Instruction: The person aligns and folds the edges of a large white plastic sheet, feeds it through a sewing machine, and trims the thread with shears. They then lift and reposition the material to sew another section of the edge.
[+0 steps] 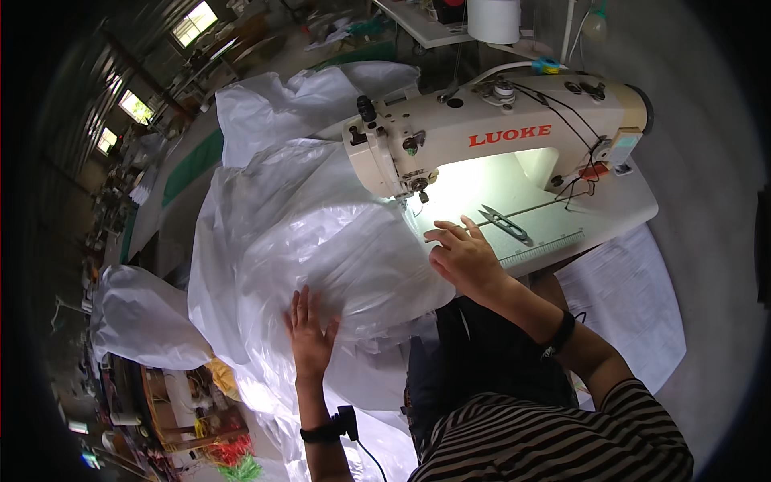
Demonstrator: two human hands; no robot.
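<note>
A large, shiny white sheet of thin fabric (273,217) lies bunched over the left side of the sewing machine (514,120) and hangs down in front. On its lower part rests my left hand (311,333), flat with the fingers stretched out. My right hand (468,259) is over the machine bed (554,217), at the fabric's right edge, fingers apart and slightly bent, with nothing visible in them. The lit needle area (414,205) is just beyond my right fingertips. Small thread snips (504,224) lie on the bed, right of that hand.
A printed ruler strip (542,247) runs along the bed's front edge. White paper sheets (622,301) are at the right, below the bed. Lower left stands a wooden shelf (173,410) with yarn-like bundles. A cable hangs from my left wristband (321,432).
</note>
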